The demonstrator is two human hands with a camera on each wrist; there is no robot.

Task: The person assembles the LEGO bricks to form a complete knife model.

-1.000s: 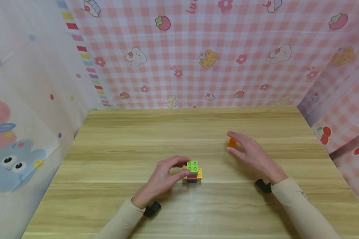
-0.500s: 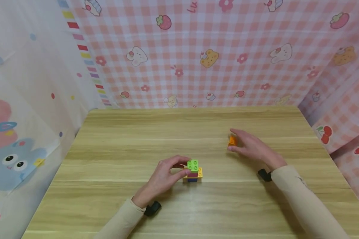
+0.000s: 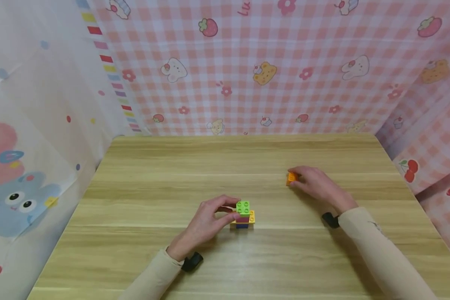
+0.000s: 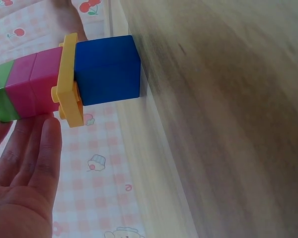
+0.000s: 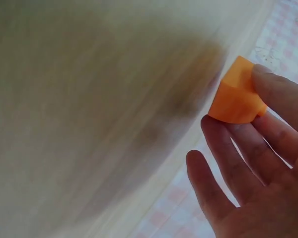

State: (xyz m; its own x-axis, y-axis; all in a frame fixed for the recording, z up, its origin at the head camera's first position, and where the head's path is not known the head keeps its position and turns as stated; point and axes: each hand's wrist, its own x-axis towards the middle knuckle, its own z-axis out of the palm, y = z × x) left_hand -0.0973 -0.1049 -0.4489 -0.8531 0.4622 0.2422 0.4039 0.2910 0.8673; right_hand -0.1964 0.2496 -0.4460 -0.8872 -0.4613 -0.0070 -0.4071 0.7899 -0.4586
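Observation:
My left hand (image 3: 210, 218) holds a small tower of toy building bricks by its upper part, thumb on the near side and fingers behind. A green brick (image 3: 243, 207) tops the tower. Below it come pink bricks (image 4: 35, 82), a wider yellow plate (image 4: 69, 82) and a blue brick (image 4: 109, 69) at the bottom, standing at the tabletop. Farther back and to the right, my right hand (image 3: 316, 183) pinches an orange brick (image 5: 236, 94) with a curved side between thumb and fingertips. In the right wrist view the orange brick is close over the table, its studs partly hidden.
Both hands work over a wood-grain table (image 3: 153, 179). A pink checked cloth (image 3: 225, 62) hangs behind its far edge, and a white patterned cloth (image 3: 41, 104) hangs at the left. Black wrist cameras sit under both wrists.
My right hand's fingers, spread around the orange brick before, have drawn together onto it, and the brick has turned slightly. The left hand and the tower stay in place.

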